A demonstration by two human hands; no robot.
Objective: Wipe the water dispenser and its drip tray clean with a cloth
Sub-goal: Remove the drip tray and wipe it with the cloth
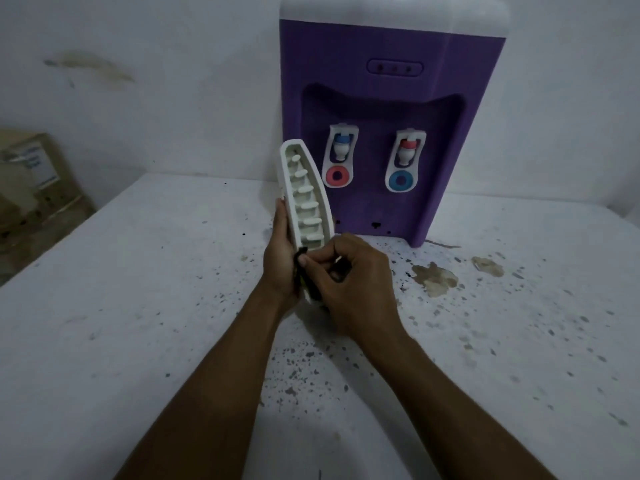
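A purple water dispenser (381, 109) with a white top stands at the back of the table, against the wall. Its white slotted drip tray (304, 195) is off the machine and held on end, upright, in front of the dispenser's left side. My left hand (280, 258) grips the tray's lower left edge. My right hand (349, 282) pinches a dark cloth (301, 268) against the tray's lower end; most of the cloth is hidden by the fingers.
The white table (138, 306) is speckled with dark spots and has brown stains (434, 277) right of my hands. A cardboard box (34, 181) sits beyond the table's left edge. Two taps (341, 150) project from the dispenser's recess.
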